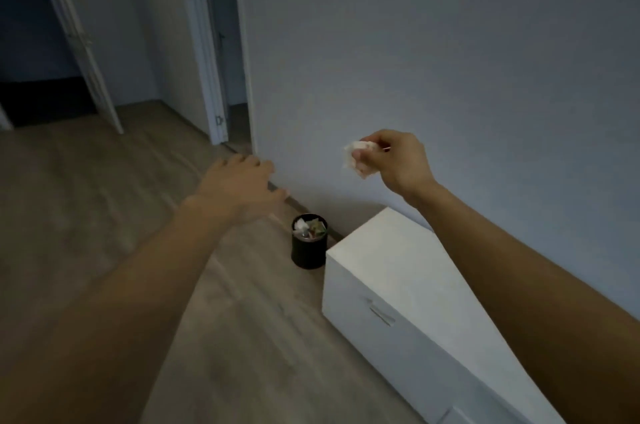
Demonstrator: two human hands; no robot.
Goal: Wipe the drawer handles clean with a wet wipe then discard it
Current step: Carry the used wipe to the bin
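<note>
While a white drawer chest (398,250) with its slim handle (381,314) stands nearest against the wall (450,60), a black bin (308,255) holding scraps sits on the wood floor (104,215) just past its end. Farther out, the left hand (239,188) reaches forward, grip apart and fingers spread; the right hand (391,160) has its grip clamped on a crumpled white wipe (351,155), held in the air beyond the bin. A doorway (221,42) opens behind.

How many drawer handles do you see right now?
1. A handle on the front of the white drawer unit, near the black bin. The unit runs out of frame, so more may be hidden.
</note>
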